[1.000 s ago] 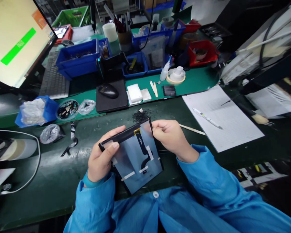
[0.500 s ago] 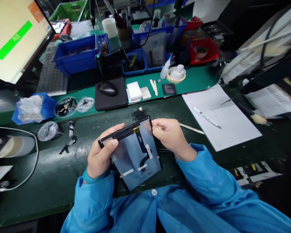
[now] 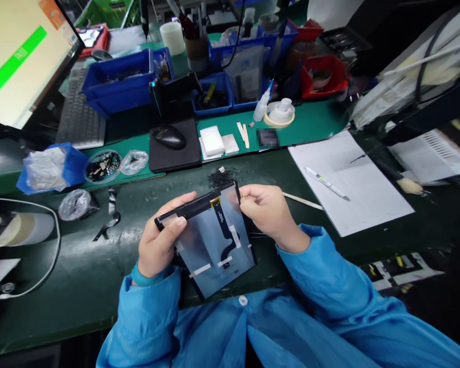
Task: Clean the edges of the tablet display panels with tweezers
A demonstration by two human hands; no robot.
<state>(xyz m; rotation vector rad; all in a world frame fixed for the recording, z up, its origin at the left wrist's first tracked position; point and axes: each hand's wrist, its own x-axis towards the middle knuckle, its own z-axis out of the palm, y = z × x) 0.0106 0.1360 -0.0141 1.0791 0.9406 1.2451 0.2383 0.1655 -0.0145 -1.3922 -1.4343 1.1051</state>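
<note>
A tablet display panel (image 3: pixel 203 250) is held tilted above the bench, its grey-blue back toward me. A black flex cable (image 3: pixel 223 220) with a gold end and pale tape strips lie on that back. My left hand (image 3: pixel 161 240) grips the panel's upper left corner, thumb on the back and fingers behind. My right hand (image 3: pixel 268 212) is closed in a pinch at the upper right corner, touching the edge; what lies between its fingertips is hidden. Black crumbs (image 3: pixel 220 179) lie on the bench just beyond the panel.
Right of my hands lie a pale stick (image 3: pixel 302 201), a paper sheet (image 3: pixel 352 199) and a white pen (image 3: pixel 325 184). Behind are a mouse (image 3: pixel 169 137), white blocks (image 3: pixel 212 141), a dropper bottle (image 3: pixel 261 106) and blue bins (image 3: pixel 118 84). A loose black flex strip (image 3: pixel 111 220) lies left.
Almost nothing differs. The whole view has shifted slightly, and both hands keep their places on the panel.
</note>
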